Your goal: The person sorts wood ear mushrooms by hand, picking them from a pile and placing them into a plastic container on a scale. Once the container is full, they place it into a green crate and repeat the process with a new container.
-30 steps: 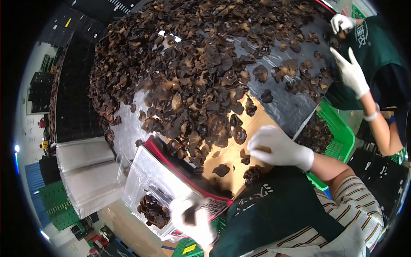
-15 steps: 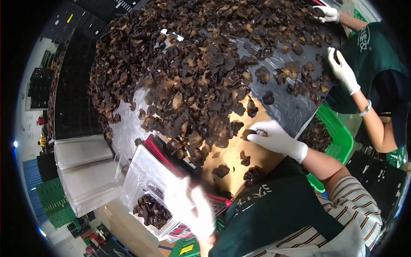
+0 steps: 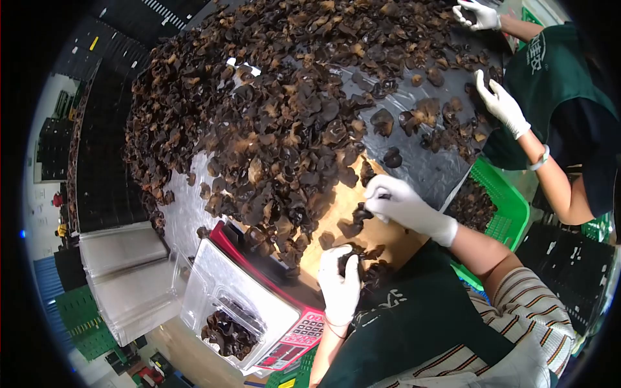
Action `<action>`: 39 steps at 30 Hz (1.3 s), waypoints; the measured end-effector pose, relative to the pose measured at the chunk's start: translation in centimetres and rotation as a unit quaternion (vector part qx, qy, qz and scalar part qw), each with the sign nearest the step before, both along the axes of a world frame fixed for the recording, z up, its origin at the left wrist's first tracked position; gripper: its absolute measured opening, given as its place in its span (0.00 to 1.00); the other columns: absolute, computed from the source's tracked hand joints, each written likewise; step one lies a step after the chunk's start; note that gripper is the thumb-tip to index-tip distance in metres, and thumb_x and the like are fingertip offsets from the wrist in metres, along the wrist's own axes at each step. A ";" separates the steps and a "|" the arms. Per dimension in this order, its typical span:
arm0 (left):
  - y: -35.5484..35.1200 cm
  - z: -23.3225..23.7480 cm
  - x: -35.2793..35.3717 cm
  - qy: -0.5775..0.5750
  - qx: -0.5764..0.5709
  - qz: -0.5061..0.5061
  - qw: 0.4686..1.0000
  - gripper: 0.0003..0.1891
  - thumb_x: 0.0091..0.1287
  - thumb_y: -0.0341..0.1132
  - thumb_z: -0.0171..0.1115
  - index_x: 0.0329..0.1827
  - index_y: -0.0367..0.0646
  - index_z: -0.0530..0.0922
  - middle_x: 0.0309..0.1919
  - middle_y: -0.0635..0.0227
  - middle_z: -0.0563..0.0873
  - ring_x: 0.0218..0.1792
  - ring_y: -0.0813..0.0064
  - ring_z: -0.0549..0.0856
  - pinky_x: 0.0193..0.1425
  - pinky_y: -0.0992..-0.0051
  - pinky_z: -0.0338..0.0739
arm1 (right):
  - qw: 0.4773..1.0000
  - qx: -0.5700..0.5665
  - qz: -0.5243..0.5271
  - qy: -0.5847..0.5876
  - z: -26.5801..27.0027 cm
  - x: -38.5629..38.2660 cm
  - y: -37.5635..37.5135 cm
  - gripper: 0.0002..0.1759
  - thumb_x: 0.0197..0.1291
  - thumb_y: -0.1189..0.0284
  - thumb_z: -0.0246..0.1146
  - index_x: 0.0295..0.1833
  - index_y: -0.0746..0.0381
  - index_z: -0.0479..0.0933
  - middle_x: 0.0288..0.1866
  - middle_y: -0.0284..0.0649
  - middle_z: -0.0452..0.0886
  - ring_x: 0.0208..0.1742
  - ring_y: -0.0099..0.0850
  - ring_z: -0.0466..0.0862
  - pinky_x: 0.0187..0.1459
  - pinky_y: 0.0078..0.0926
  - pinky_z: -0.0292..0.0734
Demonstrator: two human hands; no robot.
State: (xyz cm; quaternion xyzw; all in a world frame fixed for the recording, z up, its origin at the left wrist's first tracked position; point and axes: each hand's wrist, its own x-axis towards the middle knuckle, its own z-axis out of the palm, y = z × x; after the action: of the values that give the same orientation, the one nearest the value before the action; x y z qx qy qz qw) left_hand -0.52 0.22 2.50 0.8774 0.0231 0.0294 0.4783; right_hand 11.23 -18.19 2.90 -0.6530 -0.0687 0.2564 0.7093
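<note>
Dark brown wood ear mushrooms [image 3: 291, 97] are heaped over the plastic-covered table. My left hand [image 3: 339, 284], in a white glove, is closed around a dark mushroom piece at the near edge of the tan board [image 3: 343, 210]. To its right, my gloved right hand [image 3: 394, 204] pinches a dark piece above the board, beside other loose pieces. A clear plastic tray [image 3: 194, 310] with several mushrooms in it rests on the red and white scale [image 3: 304, 333], left of my left hand.
Stacked clear trays [image 3: 129, 271] stand at the left. A green basket [image 3: 508, 204] holding mushrooms is right of the table. At the upper right, a co-worker in a green apron [image 3: 550, 64] has both gloved hands over the table. Black crates [image 3: 107, 142] line the left.
My left hand has moved from over the scale and tray to the board and now holds a dark piece. My right hand has shifted slightly left and up. The scale's keypad is now uncovered.
</note>
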 end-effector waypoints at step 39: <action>4.4 11.2 -7.0 -0.023 -0.256 0.098 0.961 0.28 0.59 0.14 0.55 0.65 0.35 0.71 0.57 0.50 0.79 0.52 0.66 0.81 0.58 0.70 0.76 | 0.967 0.043 0.239 -0.076 4.1 -2.5 7.3 0.18 0.48 0.86 0.55 0.47 0.64 0.73 0.45 0.39 0.78 0.47 0.27 0.78 0.51 0.25 0.74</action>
State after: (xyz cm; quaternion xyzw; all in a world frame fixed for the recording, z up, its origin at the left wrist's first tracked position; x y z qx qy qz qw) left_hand -7.51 4.58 13.71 0.7183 0.1046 0.0899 0.6819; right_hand 8.71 -10.89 6.95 -0.6042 -0.2880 0.3649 0.6472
